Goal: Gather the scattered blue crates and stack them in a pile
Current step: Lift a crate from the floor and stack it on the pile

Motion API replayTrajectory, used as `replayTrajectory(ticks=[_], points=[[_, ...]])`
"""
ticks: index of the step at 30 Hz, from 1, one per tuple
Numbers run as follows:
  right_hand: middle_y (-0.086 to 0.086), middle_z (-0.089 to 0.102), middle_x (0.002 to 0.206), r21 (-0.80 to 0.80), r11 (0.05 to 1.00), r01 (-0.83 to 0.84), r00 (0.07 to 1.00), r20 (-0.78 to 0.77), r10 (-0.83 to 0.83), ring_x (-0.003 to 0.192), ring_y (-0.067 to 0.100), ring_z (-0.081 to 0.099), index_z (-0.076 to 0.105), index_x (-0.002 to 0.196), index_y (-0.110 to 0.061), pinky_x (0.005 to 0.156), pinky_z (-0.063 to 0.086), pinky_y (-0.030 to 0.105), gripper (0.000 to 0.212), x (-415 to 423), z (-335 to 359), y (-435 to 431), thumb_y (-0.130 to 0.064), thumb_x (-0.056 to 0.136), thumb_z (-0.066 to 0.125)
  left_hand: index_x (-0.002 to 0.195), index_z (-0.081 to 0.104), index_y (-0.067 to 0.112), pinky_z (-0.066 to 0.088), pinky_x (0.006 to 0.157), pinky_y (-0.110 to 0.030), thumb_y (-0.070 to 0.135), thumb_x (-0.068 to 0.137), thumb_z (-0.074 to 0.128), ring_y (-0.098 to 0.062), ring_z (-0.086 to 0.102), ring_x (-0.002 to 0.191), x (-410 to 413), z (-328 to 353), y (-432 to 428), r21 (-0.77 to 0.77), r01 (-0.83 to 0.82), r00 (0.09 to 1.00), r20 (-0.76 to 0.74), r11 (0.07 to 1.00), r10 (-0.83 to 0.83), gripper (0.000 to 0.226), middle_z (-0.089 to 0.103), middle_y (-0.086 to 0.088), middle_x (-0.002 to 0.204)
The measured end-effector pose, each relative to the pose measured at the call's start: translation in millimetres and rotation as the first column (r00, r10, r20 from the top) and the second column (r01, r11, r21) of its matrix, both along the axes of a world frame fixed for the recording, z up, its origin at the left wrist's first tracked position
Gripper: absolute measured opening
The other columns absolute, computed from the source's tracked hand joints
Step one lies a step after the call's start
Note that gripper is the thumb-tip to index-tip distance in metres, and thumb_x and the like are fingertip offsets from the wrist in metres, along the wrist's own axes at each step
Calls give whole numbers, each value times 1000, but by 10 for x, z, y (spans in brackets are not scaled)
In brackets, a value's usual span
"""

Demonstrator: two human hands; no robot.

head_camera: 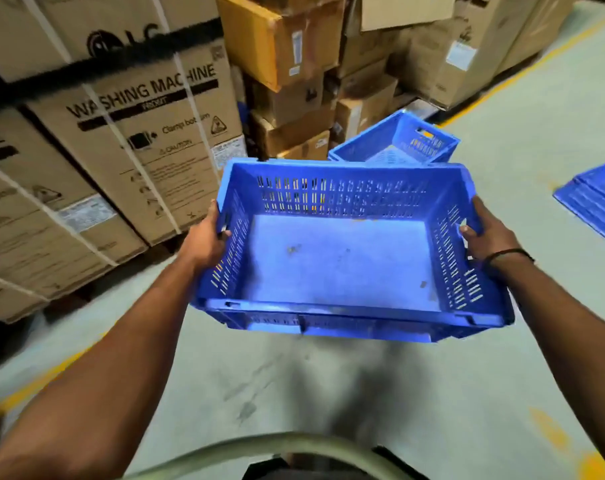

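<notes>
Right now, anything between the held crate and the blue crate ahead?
Nothing visible. The held crate, gripped by the left hand and right hand, hides the floor just before the crate ahead; cardboard boxes stand behind it.

Bright blue crate (342, 258) with slotted, vented walls; brown cardboard boxes (148, 143) with black print; pale grey-green floor (501, 375) with yellow lines (522, 72).

In the grip, the crate (342, 258) is blue moulded plastic — slotted walls and a smooth, scuffed base with a faint gloss. Beyond the grip, the boxes (138, 133) are matt brown cardboard. Below it, the floor (432, 393) is smooth, stained and dull.
</notes>
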State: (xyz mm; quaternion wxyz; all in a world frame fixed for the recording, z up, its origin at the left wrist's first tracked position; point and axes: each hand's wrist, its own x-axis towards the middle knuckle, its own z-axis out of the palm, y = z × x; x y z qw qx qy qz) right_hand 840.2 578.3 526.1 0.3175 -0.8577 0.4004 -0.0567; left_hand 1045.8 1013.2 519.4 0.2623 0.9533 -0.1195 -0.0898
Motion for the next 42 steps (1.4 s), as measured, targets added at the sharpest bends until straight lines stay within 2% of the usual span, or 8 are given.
replayTrajectory(ticks=[3,5,11,13,16,20,30,42], points=[[14,51,137,32,995,90,995,32,-91,99,24,55,17,140,-53,98,45,52,63,-180,37,-462,-34,92,53,150,14,19,43,92,-38,18,93,52,-42,52,118,230,111,-632,-9,82,996,24,997,-82,69,53,-23,133],[13,53,136,37,986,162,986,33,-163,93,21,52,15,138,-55,96,47,53,64,-306,39,-821,-35,91,53,150,14,19,42,94,-39,18,92,52,-42,52,118,346,162,-1094,-2,144,989,42,990,-144,69,53,-23,132],[8,51,139,58,970,238,967,76,-242,106,31,59,14,138,-54,96,46,54,65,-575,70,-1913,-34,91,53,150,14,22,42,93,-35,19,93,52,-40,52,118,434,255,-2452,-11,213,976,44,977,-212,69,53,-22,132],[9,50,139,38,972,231,971,52,-233,113,37,57,18,143,-46,98,45,52,63,-607,108,-2215,-32,92,52,150,15,22,41,95,-33,18,93,52,-37,52,121,409,284,-2826,-22,210,977,45,977,-209,69,52,-20,135],[8,45,144,21,973,231,972,45,-232,124,35,49,20,148,-36,105,39,45,62,-618,244,-2724,-28,95,51,150,15,18,36,101,-29,16,93,52,-34,45,129,397,340,-3422,-22,223,973,56,975,-222,68,44,-15,144],[11,43,145,-13,974,225,974,20,-225,128,35,45,20,149,-32,105,35,41,61,-531,301,-3303,-25,96,49,150,13,19,37,103,-33,18,93,53,-35,46,128,501,339,-3986,-31,227,974,25,973,-226,70,44,-17,143],[13,43,145,-25,981,191,981,35,-190,129,37,43,21,149,-32,103,35,41,60,348,217,-4470,-26,96,49,150,14,24,37,100,-31,17,93,52,-35,49,125,1223,257,-5138,-40,180,983,40,983,-178,69,51,-15,137],[13,45,143,34,997,68,996,52,-70,125,35,48,20,149,-34,100,38,40,61,2081,86,-5674,-24,96,50,151,12,22,38,100,-35,21,93,53,-38,48,125,2344,70,-5913,-35,-1,999,-32,999,0,70,48,-18,140]])
